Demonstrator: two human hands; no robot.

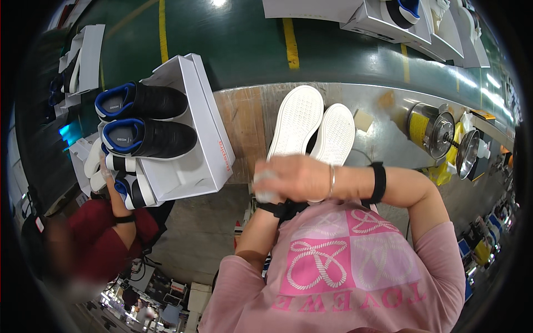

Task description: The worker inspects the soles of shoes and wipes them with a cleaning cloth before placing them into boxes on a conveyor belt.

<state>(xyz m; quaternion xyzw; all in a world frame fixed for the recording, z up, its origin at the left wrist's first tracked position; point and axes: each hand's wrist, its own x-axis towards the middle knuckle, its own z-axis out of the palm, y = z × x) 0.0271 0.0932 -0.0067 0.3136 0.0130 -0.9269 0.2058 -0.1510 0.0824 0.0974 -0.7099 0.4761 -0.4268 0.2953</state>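
A pair of shoes [337, 130] lies with the white patterned soles turned up on the bench in front of me. My right hand [302, 176] reaches leftward across their near ends, its fingers curled and blurred by motion. It meets my left hand [266, 195], which is mostly hidden behind it. A pale, smeared patch [266, 183] shows where the hands come together; what it is I cannot make out. Left of the shoes stands a white shoebox [205, 127] with black, blue-lined shoes [158, 137] resting across its side.
A metal pot [430, 130] with a yellow label and a metal lid [467, 154] stand at the right. A small beige block [363, 120] is beside the soles. A co-worker in a dark red top [100, 233] handles shoes at the left. More boxed shoes [402, 14] lie across the aisle.
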